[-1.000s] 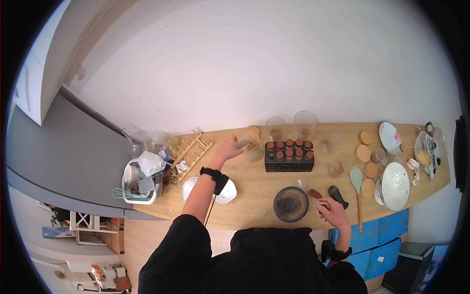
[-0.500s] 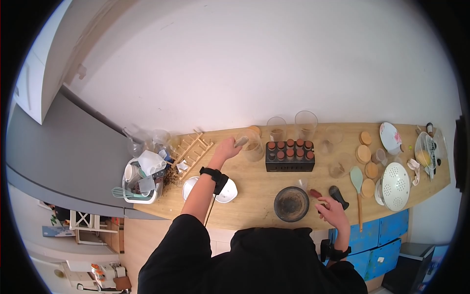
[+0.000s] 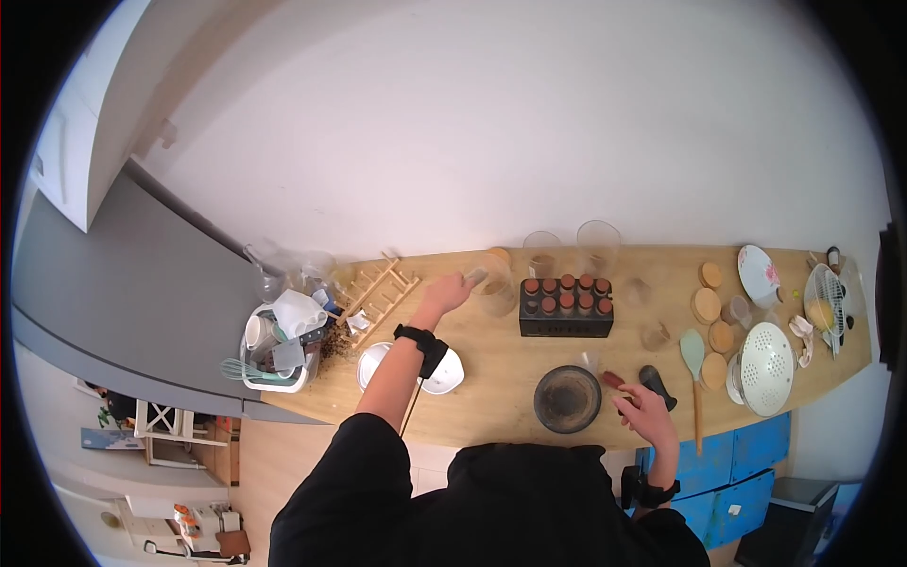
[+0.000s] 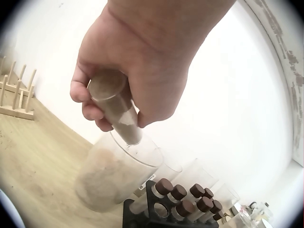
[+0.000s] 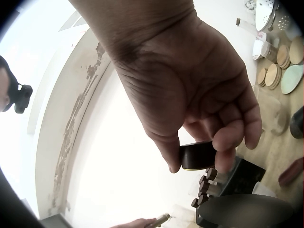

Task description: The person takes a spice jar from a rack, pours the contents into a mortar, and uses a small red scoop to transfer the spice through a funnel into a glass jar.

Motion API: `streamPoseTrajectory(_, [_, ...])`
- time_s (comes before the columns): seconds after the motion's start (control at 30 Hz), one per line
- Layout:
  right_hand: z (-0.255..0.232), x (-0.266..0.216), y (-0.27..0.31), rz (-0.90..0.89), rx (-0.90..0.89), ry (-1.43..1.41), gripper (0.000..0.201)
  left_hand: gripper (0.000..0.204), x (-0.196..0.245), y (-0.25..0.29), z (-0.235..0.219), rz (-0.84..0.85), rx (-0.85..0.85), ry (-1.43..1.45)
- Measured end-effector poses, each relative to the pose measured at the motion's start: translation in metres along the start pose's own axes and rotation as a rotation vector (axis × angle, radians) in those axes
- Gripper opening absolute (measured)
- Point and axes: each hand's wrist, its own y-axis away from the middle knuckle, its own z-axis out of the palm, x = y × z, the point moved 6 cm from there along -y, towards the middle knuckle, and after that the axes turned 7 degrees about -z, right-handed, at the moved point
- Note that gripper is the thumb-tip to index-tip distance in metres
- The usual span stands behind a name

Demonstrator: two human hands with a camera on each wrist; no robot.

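Note:
In the left wrist view my left hand (image 4: 137,71) grips a clear tube (image 4: 116,107) of grey-brown powder. The tube slants downward, its lower end at the mouth of a wide glass jar (image 4: 114,175) that looks hazy inside. Beside the jar stands a black rack (image 3: 565,324) of tubes with brown caps. My right hand (image 5: 190,90) pinches a dark round cap (image 5: 198,156) between thumb and fingers. In the head view that hand (image 3: 647,416) hovers right of a dark bowl (image 3: 567,399) with brown residue inside.
A black pestle-like object (image 3: 655,386), green spatula (image 3: 693,354), round wooden lids (image 3: 706,305) and white colander (image 3: 767,369) lie to the right. Leftward are white bowls (image 3: 444,371), a wooden peg rack (image 3: 380,295) and a filled tub (image 3: 304,376). More glasses (image 3: 598,248) stand behind the black rack.
The head view has shifted slightly, moving the table a little down and right in the picture. My left hand keeps its grip on the tube at the jar; my right hand stays near the bowl.

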Motion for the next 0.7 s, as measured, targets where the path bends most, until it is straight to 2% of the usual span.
streamPoseTrajectory(0.03, [-0.001, 0.001, 0.001, 0.006, 0.004, 0.001, 0.041, 0.047, 0.004, 0.006, -0.002, 0.005, -0.005, 0.001])
streamPoseTrajectory(0.1, [0.0, 0.0, -0.001, 0.005, 0.018, -0.023, 0.04, 0.045, 0.015, 0.025, -0.019, 0.095, 0.094, 0.028])
streamPoseTrajectory(0.23, [0.0, -0.001, -0.003, 0.001, 0.028, -0.031, 0.039, 0.045, 0.014, 0.018, -0.017, 0.109, 0.059, -0.024])
streamPoseTrajectory(0.33, [0.0, 0.0, -0.004, -0.009, 0.021, -0.036, 0.04, 0.042, 0.009, 0.009, -0.009, 0.048, 0.034, -0.106])
streamPoseTrajectory(0.43, [0.001, 0.001, -0.005, -0.014, 0.02, -0.029, 0.04, 0.038, 0.007, 0.006, -0.007, 0.068, 0.068, -0.003])
streamPoseTrajectory(0.53, [0.001, 0.002, -0.003, -0.006, 0.02, -0.035, 0.04, 0.046, 0.013, 0.015, -0.013, 0.152, 0.053, 0.018])
streamPoseTrajectory(0.63, [0.001, -0.002, -0.002, -0.005, 0.026, -0.014, 0.04, 0.049, 0.017, 0.013, -0.013, 0.135, 0.053, 0.022])
streamPoseTrajectory(0.7, [0.001, -0.001, -0.001, 0.014, 0.018, -0.024, 0.04, 0.041, 0.009, 0.004, -0.008, -0.021, -0.017, 0.033])
